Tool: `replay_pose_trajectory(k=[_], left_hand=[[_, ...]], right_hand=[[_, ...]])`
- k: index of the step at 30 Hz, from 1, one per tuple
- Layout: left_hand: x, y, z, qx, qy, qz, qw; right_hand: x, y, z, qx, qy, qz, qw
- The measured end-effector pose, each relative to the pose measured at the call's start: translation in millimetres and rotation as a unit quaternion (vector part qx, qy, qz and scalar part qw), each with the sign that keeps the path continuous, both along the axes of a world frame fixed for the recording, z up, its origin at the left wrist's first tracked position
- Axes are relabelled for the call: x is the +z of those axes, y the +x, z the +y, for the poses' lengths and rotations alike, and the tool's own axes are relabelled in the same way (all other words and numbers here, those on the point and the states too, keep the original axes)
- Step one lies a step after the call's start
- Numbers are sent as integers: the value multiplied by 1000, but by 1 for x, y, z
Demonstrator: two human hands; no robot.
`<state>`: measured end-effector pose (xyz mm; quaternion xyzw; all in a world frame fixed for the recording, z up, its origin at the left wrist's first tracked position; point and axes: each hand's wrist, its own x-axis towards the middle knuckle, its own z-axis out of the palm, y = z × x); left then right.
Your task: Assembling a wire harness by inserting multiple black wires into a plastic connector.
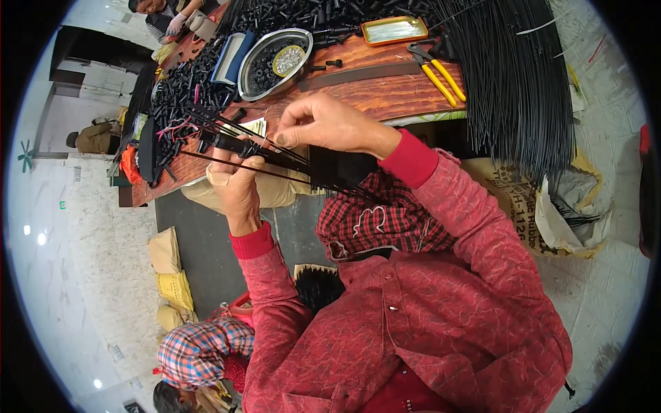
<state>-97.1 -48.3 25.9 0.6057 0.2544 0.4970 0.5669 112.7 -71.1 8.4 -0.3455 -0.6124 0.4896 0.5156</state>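
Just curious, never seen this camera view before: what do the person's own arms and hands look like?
Both hands, left hand and right hand, are bare, with no gloves. The arms wear long red sleeves with a faint crinkled pattern, ending in plain brighter red knit cuffs.

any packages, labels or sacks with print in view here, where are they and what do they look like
Printed sack: on the floor right of the table, under the black rods; tan with dark print, torn open at the top.
Plain sacks: stacked on the floor at lower left; yellowish, no print visible.
Small green sign: on the far left wall; too small to make out.
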Motion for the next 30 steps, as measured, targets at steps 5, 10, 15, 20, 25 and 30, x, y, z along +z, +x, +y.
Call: replay_pose_trajectory(k=[5,10,15,20,25,30], left_hand=[[4,3,-4,27,-22,-18,999],[4,3,-3,27,-19,-10,999],[5,6,-5,35,-9,3,999],[7,10,-6,51,-37,5,998],[7,10,-6,43,-37,10,998],[3,6,-3,47,-39,9,998]], right_hand=[[22,2,-11,48,-20,52,997],[12,-9,-10,-4,26,105,994],[16,-11,-13,-44,42,72,996],[20,-13,-25,-88,68,-47,993],[10,-14,-19,-90,34,77,992],[19,-17,-25,-121,78,28,989]])
